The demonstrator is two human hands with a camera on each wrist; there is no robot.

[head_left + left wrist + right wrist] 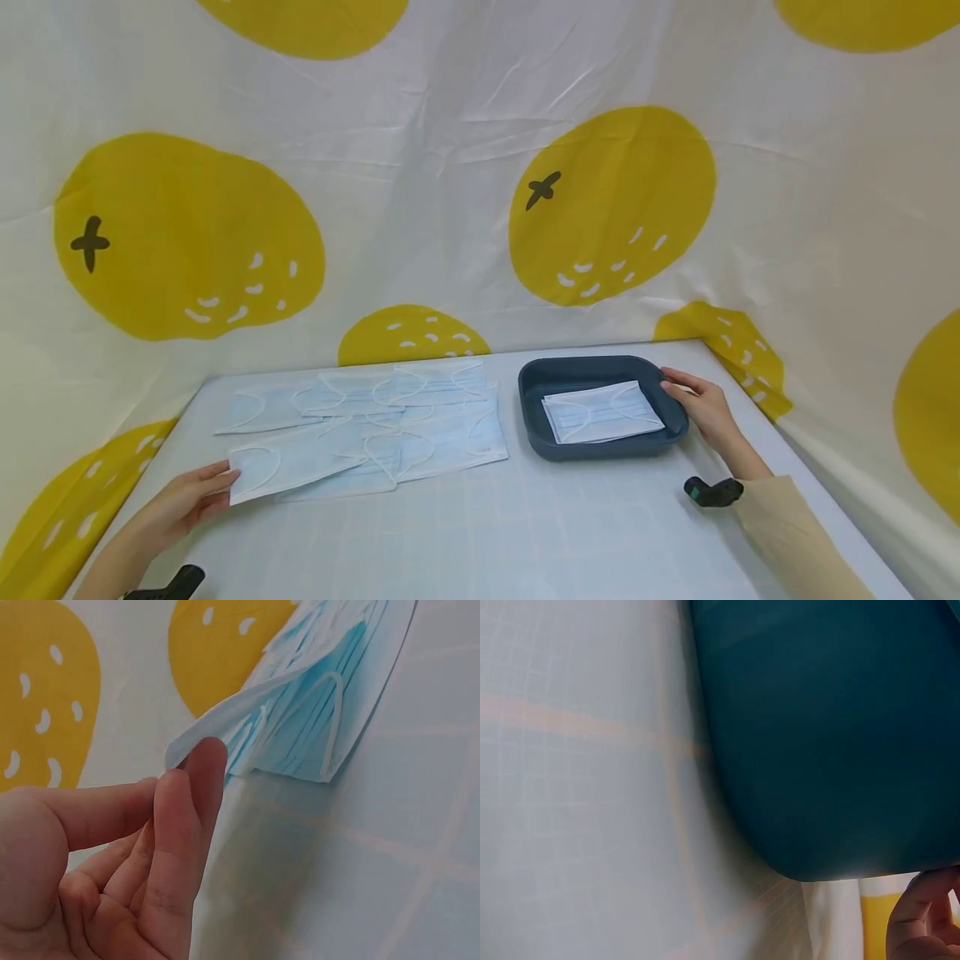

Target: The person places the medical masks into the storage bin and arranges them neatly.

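Observation:
Several light-blue face masks (pixel 375 421) lie spread and overlapping on the table's left half. My left hand (pixel 197 497) lies at their near-left corner, its straight fingertips (pixel 206 761) touching the slightly lifted edge of the nearest mask (pixel 292 468) (pixel 315 712); the thumb stays apart. A dark blue tray (pixel 600 450) (pixel 832 735) stands right of centre with a few masks (pixel 602 412) stacked inside. My right hand (pixel 699 406) (pixel 924 915) holds the tray's right end, thumb on the rim and fingers curled against the outer wall.
The table (pixel 487 533) has a pale checked cover. A white cloth with big yellow fruit prints (pixel 611 204) hangs close behind and along both sides. Black wrist-worn cameras (pixel 712 492) sit on both forearms.

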